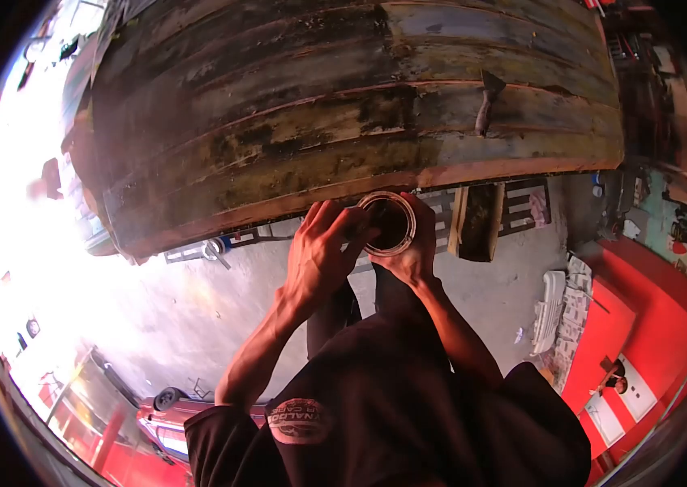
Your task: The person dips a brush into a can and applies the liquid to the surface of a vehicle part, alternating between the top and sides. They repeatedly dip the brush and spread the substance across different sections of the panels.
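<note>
My right hand (415,258) is wrapped round the right side of an open can (411,225) with a pale rim and a dark inside. At the can's left rim, my left hand (321,253) has its fingers curled together. Something dark may be between those fingers, but I cannot make it out. Both hands are just off the near edge of a worn plank surface (279,142) with dark stains. On the planks, to the right and beyond the can, lies a putty knife (485,105) with a broad dark blade.
Under the plank edge are a slatted frame (519,215) and a wooden trough (477,227). A grey floor (230,316) surrounds my legs. Red panels (611,325) and stacked pale items (553,304) stand to the right. A red car (173,422) is behind, at the lower left.
</note>
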### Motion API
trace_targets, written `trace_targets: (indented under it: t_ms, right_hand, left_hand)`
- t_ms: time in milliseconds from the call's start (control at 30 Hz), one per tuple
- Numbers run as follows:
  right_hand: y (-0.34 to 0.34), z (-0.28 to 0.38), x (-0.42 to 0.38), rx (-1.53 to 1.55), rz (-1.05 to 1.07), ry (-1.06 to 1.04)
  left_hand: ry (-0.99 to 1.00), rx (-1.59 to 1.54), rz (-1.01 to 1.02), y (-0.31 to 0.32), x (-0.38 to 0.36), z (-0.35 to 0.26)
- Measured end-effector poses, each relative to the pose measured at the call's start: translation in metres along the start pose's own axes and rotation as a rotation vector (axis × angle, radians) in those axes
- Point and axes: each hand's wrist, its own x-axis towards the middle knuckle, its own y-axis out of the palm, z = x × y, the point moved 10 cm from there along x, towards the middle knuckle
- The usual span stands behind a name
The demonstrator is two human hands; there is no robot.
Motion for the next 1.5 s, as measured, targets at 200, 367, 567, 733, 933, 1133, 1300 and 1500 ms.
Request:
trace_targets:
  t_ms: [200,367,567,733,933,1133,1300,1500]
  right_hand:
    - [-0.027,0.015,0.013,-0.101,-0.011,-0.05]
    - [-0.036,0.006,0.017,-0.143,-0.022,-0.069]
    - [-0.043,0.01,0.02,-0.175,-0.08,-0.179]
    - [-0.044,0.024,0.029,-0.277,-0.041,-0.23]
    - [-0.058,0.019,0.053,-0.25,-0.134,-0.158]
    - [-0.063,0.003,0.09,-0.174,-0.177,-0.129]
    - [-0.078,-0.024,0.112,-0.075,-0.243,-0.064]
    - [-0.094,-0.057,0.112,-0.029,-0.311,-0.009]
  left_hand:
    - [0.029,0.046,0.049,0.015,0.01,-0.019]
    - [0.028,0.173,0.051,0.036,0.014,-0.028]
    - [-0.228,0.012,0.114,0.082,0.009,0.014]
    - [-0.543,-0.264,0.058,0.091,-0.006,0.051]
    - [-0.73,-0.588,-0.112,0.065,-0.007,0.074]
    - [-0.592,-0.638,-0.248,-0.005,0.036,0.068]
    - [-0.5,-0.614,-0.405,-0.06,0.079,0.087]
    - [-0.379,-0.59,-0.558,-0.032,0.164,0.153]
